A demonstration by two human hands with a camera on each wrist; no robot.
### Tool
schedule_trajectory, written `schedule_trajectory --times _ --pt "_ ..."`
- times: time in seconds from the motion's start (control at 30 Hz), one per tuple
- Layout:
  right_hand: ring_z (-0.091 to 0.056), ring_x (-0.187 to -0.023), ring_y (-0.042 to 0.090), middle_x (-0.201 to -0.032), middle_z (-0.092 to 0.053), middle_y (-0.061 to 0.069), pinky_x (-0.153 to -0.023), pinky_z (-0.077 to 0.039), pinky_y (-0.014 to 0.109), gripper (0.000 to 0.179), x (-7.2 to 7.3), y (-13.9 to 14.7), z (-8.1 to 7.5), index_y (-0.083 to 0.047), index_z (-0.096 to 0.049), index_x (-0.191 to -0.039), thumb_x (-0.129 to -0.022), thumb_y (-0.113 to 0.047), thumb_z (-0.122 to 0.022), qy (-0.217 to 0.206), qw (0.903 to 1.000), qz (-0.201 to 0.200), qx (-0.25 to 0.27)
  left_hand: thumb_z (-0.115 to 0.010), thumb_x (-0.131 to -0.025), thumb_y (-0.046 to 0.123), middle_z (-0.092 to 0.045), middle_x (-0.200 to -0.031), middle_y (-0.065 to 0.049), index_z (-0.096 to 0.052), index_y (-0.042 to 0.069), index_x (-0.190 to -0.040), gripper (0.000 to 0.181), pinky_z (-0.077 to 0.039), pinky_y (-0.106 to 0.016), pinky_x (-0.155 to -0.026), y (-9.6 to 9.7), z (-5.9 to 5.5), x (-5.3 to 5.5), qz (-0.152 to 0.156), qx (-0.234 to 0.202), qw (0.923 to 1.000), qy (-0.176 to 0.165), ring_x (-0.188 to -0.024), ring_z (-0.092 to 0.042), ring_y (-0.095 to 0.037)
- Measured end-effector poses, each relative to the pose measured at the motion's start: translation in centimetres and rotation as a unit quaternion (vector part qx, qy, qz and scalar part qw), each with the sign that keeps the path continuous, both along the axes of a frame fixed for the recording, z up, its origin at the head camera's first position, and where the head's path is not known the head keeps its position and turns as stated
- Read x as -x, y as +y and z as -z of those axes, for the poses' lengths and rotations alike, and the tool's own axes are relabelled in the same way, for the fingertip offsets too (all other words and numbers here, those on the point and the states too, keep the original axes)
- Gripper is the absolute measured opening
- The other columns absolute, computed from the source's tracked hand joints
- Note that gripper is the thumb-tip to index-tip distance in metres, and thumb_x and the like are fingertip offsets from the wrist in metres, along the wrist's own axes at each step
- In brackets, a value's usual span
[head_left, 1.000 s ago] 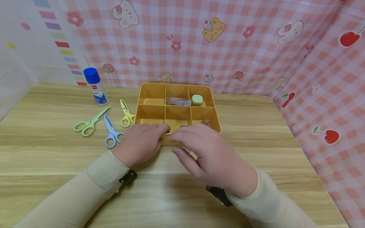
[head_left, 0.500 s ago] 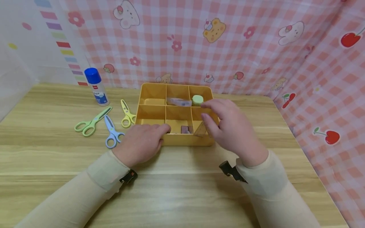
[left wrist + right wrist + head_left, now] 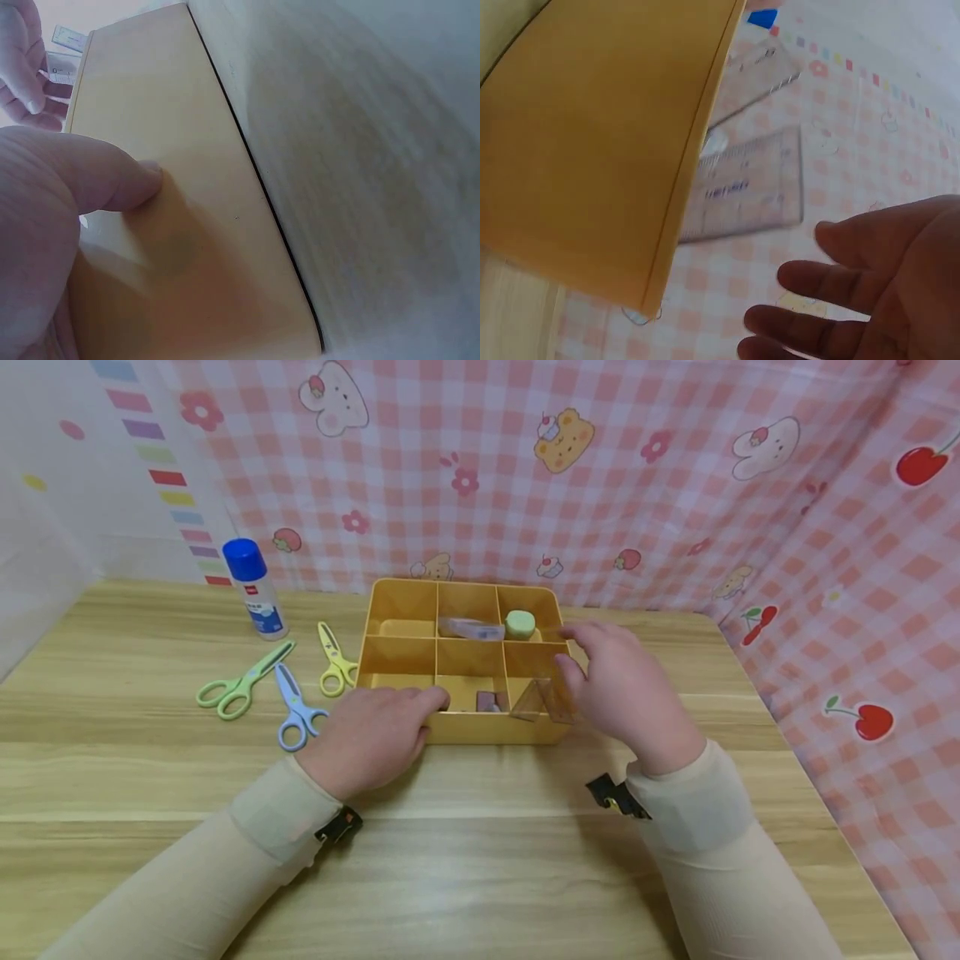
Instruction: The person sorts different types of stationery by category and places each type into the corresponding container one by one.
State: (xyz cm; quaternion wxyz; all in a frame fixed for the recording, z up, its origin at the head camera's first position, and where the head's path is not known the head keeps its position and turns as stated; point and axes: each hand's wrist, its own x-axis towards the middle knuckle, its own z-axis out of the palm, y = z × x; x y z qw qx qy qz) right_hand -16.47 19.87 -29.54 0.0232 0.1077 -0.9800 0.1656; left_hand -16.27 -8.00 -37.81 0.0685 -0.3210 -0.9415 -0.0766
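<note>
A yellow six-compartment organizer box (image 3: pixel 495 727) stands on the table. My left hand (image 3: pixel 371 731) grips its front wall, thumb on the outer face in the left wrist view and fingertips hidden behind the rim. My right hand (image 3: pixel 626 693) is beside the box's right wall, fingers spread and holding nothing. Near it, two clear plastic rulers (image 3: pixel 746 187) jut above the rim of the front right compartment. A small purplish item (image 3: pixel 487 701) lies in the front middle compartment. At the back are a clear flat piece (image 3: pixel 472 628) and a pale green rounded item (image 3: pixel 520 624).
Left of the box lie green scissors (image 3: pixel 238 689), blue scissors (image 3: pixel 295 706) and yellow scissors (image 3: pixel 334 660). A blue-capped glue bottle (image 3: pixel 258 597) stands behind them. Checked cloth (image 3: pixel 465 460) hangs behind and to the right of the table.
My right hand has moved right, from in front of the box to beside its right wall, uncovering the clear rulers and the purplish item. My left hand has stayed in place.
</note>
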Motion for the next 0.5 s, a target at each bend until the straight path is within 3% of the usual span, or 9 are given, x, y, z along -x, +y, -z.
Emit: schedule_trajectory --times 0.13,0.3,0.5 --pt "-0.048 -0.144 0.041 -0.153 -0.055 0.018 -0.120 -0.036 0.059 0.043 0.4 0.3 0.0 -0.005 -0.057 -0.147 -0.109 -0.026 -0.053 -0.022 0.9993 0.022 -0.022 -0.057 -0.102 0.016 -0.056 -0.069 0.005 -0.058 0.019 -0.105 0.005 -0.034 -0.032 -0.047 0.0 0.0 0.0 -0.002 0.004 1.0000 -0.002 -0.056 -0.050 -0.015" --pt "-0.050 -0.144 0.040 -0.152 -0.057 0.018 -0.119 -0.037 0.059 0.043 0.9 0.4 0.4 -0.005 -0.057 -0.146 -0.109 -0.026 -0.053 -0.036 0.9987 0.019 -0.031 -0.057 -0.102 0.015 -0.056 -0.069 0.004 -0.058 0.019 -0.104 0.006 -0.034 -0.032 -0.046 0.0 0.0 0.0 -0.005 0.002 1.0000 0.000 -0.056 -0.050 -0.016" --pt "-0.059 -0.133 0.039 -0.145 -0.061 0.019 -0.114 -0.044 0.058 0.041 1.3 0.4 1.2 -0.004 -0.058 -0.144 -0.109 -0.025 -0.054 -0.050 0.9975 0.018 -0.046 -0.058 -0.101 0.015 -0.055 -0.068 0.005 -0.059 0.019 -0.104 0.005 -0.034 -0.032 -0.046 0.0 0.0 0.0 -0.003 -0.001 1.0000 0.005 -0.055 -0.050 -0.015"
